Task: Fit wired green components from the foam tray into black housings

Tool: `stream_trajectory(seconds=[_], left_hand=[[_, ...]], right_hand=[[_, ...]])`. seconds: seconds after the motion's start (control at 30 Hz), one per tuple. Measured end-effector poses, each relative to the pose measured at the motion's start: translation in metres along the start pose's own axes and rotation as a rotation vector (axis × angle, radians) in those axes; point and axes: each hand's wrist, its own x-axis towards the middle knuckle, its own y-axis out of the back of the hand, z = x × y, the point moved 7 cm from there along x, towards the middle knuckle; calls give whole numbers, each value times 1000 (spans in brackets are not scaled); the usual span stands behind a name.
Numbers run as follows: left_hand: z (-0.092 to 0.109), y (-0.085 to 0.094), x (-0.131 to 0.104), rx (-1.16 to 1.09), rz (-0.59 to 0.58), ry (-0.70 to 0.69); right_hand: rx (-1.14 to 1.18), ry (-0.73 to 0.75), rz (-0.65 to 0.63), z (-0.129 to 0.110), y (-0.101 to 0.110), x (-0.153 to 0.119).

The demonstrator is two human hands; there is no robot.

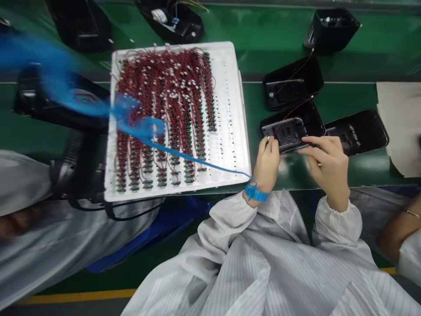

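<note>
A black plastic housing (289, 127) lies open side up at the near edge of the green bench, with moulded ribs inside and a thin dark red wire (294, 109) across it. My left hand (265, 164), wearing a blue wrist strap (255, 193), is closed on its near left corner; a tiny pale piece shows at the fingertips, too small to name. My right hand (330, 160) grips the near right wall, index fingertip reaching inside. Left of my hands, a white tray (226, 158) carries rows of small green circuit boards with dark red wires (171, 96).
Behind lies another black housing (292, 83) with a wire; a third (358, 131) sits to the right, beside beige sheet (401, 123). More black housings (332, 30) stand at the back. A blurred blue cord (197, 160) crosses the tray. Co-workers' sleeves (409, 256) show on both sides.
</note>
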Motion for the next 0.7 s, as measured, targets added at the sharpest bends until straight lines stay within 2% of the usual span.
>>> stream_trajectory(seconds=[0.17, 0.4, 0.57, 0.63, 0.7], left_hand=[[5, -12, -4, 118, 14, -18], [6, -16, -6, 68, 76, 4], [15, -16, 5, 38, 125, 120], [17, -19, 10, 16, 128, 177], [22, -21, 10, -32, 138, 158]], right_hand=[[44, 141, -27, -15, -4, 17], [-9, 305, -119, -27, -4, 51], [-87, 451, -202, -33, -7, 115], [-80, 485, -229, -41, -17, 152], [-49, 509, -237, -59, -32, 188]])
